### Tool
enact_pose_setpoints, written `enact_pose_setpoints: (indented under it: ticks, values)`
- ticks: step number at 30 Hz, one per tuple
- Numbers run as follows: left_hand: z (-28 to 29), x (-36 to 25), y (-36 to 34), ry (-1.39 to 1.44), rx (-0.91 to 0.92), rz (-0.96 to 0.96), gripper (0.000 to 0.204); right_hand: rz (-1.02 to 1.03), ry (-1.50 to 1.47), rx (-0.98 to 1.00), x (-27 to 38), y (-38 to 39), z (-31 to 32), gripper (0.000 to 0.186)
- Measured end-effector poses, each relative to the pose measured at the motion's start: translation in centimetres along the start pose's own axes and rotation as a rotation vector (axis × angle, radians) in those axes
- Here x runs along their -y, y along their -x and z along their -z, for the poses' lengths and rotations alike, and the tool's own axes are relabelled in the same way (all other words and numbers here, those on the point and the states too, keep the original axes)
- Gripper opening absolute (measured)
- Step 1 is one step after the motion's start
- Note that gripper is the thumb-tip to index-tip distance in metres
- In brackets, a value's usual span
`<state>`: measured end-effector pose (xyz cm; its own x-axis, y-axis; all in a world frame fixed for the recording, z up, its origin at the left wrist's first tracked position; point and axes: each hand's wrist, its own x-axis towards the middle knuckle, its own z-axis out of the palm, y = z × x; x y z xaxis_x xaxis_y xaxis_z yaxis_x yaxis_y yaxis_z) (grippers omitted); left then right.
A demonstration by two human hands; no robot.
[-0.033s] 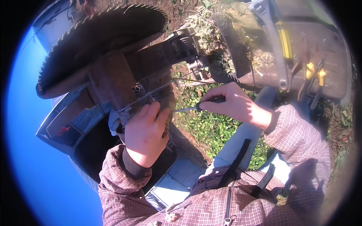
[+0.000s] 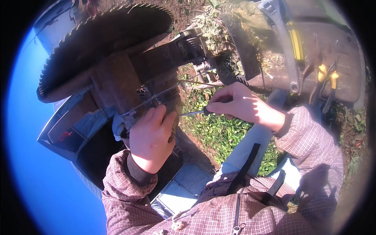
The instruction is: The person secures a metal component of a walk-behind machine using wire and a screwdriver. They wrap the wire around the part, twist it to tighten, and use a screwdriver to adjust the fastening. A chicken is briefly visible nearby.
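Note:
My right hand [image 2: 244, 106] pinches the dark handle of a screwdriver [image 2: 191, 113] between thumb and fingers. Its thin metal shaft points left, toward the fingers of my left hand [image 2: 152, 139]. That hand is closed, its bent fingers against the lower side of a rusty machine frame [image 2: 117, 84]; whatever they grip is hidden beneath them. The screwdriver's tip also disappears behind those fingers. Just above them, thin metal rods and wire [image 2: 150, 100] run across the frame. A large toothed circular saw blade [image 2: 105, 47] stands on the machine beyond my left hand.
At the far right, a brown metal surface [image 2: 348, 74] bears a big adjustable wrench [image 2: 285, 47], a yellow-handled tool [image 2: 296, 41] and pliers with yellow grips [image 2: 328, 78]. Sawdust [image 2: 213, 29] clings around the machine's far end. Grass [image 2: 213, 135] grows below my hands.
The fingers of my right hand have rolled around the screwdriver handle, now covering more of it. My left hand stays in place.

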<state>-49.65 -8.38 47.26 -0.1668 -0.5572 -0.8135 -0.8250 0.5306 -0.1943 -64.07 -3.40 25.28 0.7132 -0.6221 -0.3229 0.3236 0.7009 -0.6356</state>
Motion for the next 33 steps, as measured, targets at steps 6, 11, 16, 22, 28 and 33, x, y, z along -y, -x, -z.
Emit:
enact_pose_setpoints:
  ticks: [6,11,16,22,28,33]
  values:
    - [0.0,0.1,-0.1,0.01,-0.012,-0.005,0.047,-0.28,-0.159,0.217,0.6,-1.3,1.2,0.04]
    - [-0.1,0.1,-0.2,0.013,-0.017,-0.008,0.045,0.77,0.732,-0.166,-3.2,0.7,-0.6,0.038]
    - [-0.3,0.1,0.1,-0.004,-0.023,-0.001,0.05,1.14,1.074,-0.337,-3.3,-0.6,0.3,0.023]
    - [0.3,0.8,0.4,-0.001,-0.03,-0.006,0.054,-0.04,-0.1,0.156,-2.3,-0.3,-1.1,0.031]
    - [0.3,0.8,0.3,0.028,-0.005,-0.008,0.05,-0.107,-0.044,0.239,-0.1,-1.2,0.0,0.031]
    - [-0.2,0.3,1.1,-0.003,-0.069,0.031,0.051,0.724,0.645,-0.128,-1.5,0.2,-1.2,0.026]
